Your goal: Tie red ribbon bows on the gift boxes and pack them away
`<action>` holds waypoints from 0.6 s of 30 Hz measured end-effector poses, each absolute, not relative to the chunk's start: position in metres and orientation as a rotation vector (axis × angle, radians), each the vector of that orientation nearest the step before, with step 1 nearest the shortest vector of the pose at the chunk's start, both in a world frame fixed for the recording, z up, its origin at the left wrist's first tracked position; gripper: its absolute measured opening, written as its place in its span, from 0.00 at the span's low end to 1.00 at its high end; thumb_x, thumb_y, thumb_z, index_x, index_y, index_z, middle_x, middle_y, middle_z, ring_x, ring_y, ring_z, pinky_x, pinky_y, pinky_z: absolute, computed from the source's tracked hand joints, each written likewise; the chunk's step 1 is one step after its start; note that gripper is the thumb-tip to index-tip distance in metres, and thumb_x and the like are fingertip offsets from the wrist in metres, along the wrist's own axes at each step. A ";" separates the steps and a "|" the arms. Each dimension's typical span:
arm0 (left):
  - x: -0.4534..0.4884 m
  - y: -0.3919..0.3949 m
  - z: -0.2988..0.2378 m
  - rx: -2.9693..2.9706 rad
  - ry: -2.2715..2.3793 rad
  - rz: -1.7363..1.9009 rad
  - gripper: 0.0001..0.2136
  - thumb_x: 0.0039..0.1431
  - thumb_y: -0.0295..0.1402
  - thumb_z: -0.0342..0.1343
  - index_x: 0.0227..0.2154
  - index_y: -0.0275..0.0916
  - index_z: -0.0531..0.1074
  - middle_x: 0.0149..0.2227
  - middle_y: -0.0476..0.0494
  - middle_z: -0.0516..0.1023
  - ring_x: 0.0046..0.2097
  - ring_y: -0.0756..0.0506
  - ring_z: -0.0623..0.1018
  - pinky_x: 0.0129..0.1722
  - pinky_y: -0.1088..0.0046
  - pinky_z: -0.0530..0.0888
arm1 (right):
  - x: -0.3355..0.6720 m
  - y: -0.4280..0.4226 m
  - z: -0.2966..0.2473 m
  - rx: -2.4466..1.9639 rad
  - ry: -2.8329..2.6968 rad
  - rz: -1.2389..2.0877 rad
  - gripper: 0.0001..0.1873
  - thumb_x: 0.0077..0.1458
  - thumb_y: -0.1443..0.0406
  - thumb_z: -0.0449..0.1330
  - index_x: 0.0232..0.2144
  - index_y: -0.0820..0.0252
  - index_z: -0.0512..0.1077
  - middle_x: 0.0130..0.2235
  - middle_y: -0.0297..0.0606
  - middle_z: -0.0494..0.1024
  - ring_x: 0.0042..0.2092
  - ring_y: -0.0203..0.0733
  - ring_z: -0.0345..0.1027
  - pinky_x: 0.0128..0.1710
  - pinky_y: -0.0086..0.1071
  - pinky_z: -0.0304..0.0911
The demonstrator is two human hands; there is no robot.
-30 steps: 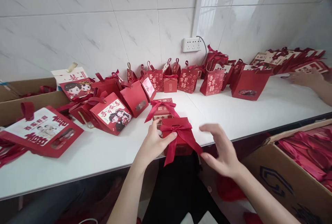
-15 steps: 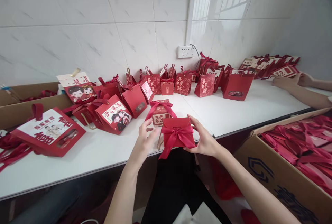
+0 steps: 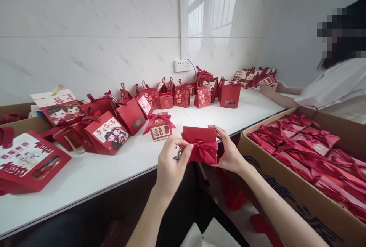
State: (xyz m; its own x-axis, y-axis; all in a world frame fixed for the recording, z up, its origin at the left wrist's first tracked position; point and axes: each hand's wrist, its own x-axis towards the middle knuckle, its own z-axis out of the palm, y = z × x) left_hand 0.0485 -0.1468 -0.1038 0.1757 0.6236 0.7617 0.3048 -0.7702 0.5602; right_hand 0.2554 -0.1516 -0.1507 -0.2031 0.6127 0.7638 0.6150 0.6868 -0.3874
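My right hand (image 3: 230,151) grips a small red gift box (image 3: 199,134) by its right side, just above the table's front edge. A dark pink ribbon bow (image 3: 204,151) is tied across the box's front. My left hand (image 3: 173,163) is at the box's left side, thumb and fingertips pinched on the left part of the ribbon; its tail is partly hidden behind the hand. Just behind on the table stands a small red and cream box (image 3: 161,130) with a pink bow and a double-happiness sign.
Several red gift bags (image 3: 107,134) line the white table (image 3: 114,167) along the tiled wall. At the right a cardboard carton (image 3: 274,191) is filled with ribboned red boxes. Beyond it, a co-worker's hands (image 3: 270,89) touch boxes at the table's far end. A socket strip (image 3: 183,65) is on the wall.
The view has turned to the right, bringing more of the carton and the co-worker into sight. My left hand has moved from beside the box onto its ribbon; the right hand still holds the box.
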 end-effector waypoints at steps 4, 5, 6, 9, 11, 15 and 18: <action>0.068 -0.172 -0.103 2.727 0.539 1.836 0.07 0.55 0.20 0.56 0.35 0.36 0.68 0.30 0.46 0.72 0.33 0.49 0.72 0.34 0.71 0.70 | 0.260 -0.168 -0.153 -0.959 -1.798 0.006 0.55 0.43 0.57 0.69 0.65 0.50 0.41 0.60 0.50 0.58 0.62 0.57 0.54 0.58 0.51 0.58; 0.070 -0.176 -0.103 2.789 0.474 1.833 0.08 0.55 0.19 0.56 0.37 0.35 0.68 0.30 0.45 0.73 0.33 0.48 0.72 0.33 0.71 0.70 | 0.261 -0.171 -0.154 -0.959 -1.778 0.010 0.55 0.43 0.57 0.69 0.65 0.50 0.41 0.60 0.50 0.58 0.62 0.57 0.54 0.58 0.51 0.58; 0.072 -0.178 -0.103 2.799 0.421 1.827 0.09 0.55 0.19 0.56 0.38 0.35 0.69 0.31 0.44 0.73 0.33 0.48 0.73 0.33 0.71 0.71 | 0.262 -0.174 -0.155 -0.964 -1.762 0.011 0.55 0.42 0.57 0.70 0.64 0.50 0.41 0.60 0.50 0.58 0.61 0.57 0.55 0.58 0.51 0.58; 0.072 -0.175 -0.103 2.623 0.447 1.854 0.10 0.54 0.18 0.55 0.38 0.35 0.68 0.32 0.45 0.73 0.35 0.50 0.74 0.35 0.75 0.73 | 0.267 -0.184 -0.154 -0.990 -1.742 -0.012 0.56 0.42 0.57 0.70 0.64 0.51 0.42 0.60 0.49 0.59 0.61 0.56 0.55 0.58 0.50 0.58; 0.071 -0.165 -0.103 2.417 0.619 1.865 0.08 0.55 0.20 0.56 0.36 0.37 0.68 0.32 0.47 0.72 0.35 0.51 0.74 0.36 0.76 0.73 | 0.271 -0.192 -0.152 -1.019 -1.747 -0.053 0.55 0.41 0.59 0.70 0.64 0.51 0.42 0.60 0.49 0.60 0.61 0.56 0.55 0.58 0.49 0.59; 0.075 -0.139 -0.110 1.995 0.919 1.536 0.04 0.57 0.33 0.55 0.34 0.39 0.68 0.32 0.47 0.73 0.33 0.50 0.75 0.36 0.73 0.73 | 0.284 -0.213 -0.145 -1.151 -1.789 -0.178 0.52 0.42 0.63 0.69 0.63 0.51 0.45 0.59 0.49 0.60 0.60 0.56 0.56 0.56 0.49 0.61; 0.088 -0.123 -0.126 1.694 0.982 1.226 0.12 0.54 0.41 0.56 0.35 0.38 0.68 0.30 0.46 0.74 0.33 0.47 0.76 0.35 0.71 0.73 | 0.297 -0.230 -0.144 -1.297 -1.768 -0.150 0.54 0.38 0.64 0.70 0.63 0.49 0.45 0.58 0.49 0.58 0.59 0.58 0.58 0.55 0.50 0.62</action>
State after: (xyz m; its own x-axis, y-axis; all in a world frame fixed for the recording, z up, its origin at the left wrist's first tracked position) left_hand 0.0881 -0.1231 -0.1265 0.2260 0.9137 0.3377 0.1295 -0.3717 0.9193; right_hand 0.2968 -0.2300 -0.1441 -0.0342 0.6982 0.7151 0.8083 0.4401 -0.3910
